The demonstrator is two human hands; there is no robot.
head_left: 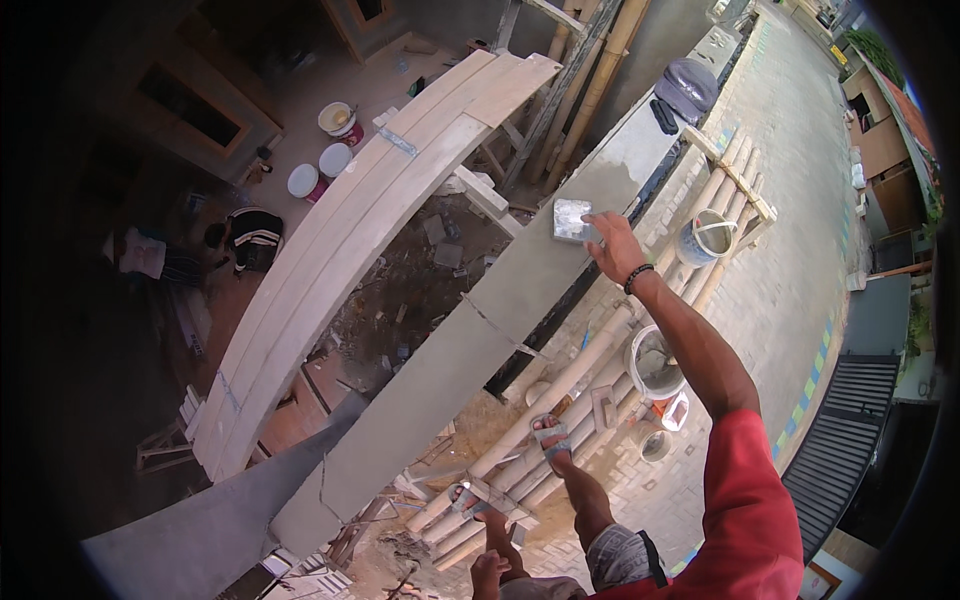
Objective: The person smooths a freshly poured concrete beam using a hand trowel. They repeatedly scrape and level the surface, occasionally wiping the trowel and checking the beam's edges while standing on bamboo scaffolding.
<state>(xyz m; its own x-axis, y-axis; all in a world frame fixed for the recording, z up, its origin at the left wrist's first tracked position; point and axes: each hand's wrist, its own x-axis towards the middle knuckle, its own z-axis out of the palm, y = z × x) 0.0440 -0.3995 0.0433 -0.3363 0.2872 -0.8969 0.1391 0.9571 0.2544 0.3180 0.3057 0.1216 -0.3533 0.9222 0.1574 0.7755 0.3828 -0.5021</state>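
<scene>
At upper centre, a silvery rectangular block (572, 221) was touched by the right hand (618, 250), grip unclear, on the cement-topped wall (420, 385); the left hand's (489, 572) closure, lower centre, could not be told. Flat, even pressure was judged best.

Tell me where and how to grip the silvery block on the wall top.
Probably by its right edge, coming from the right: the silvery block seems to lie flat on the wall top, so its sides likely offer more grip than its broad face; the right hand is at that edge.

Block (572, 221) — shiny, metallic | ledge (440, 355) — smooth matt cement | planks (440, 115): matt wood | poles (608, 75): bamboo
</scene>
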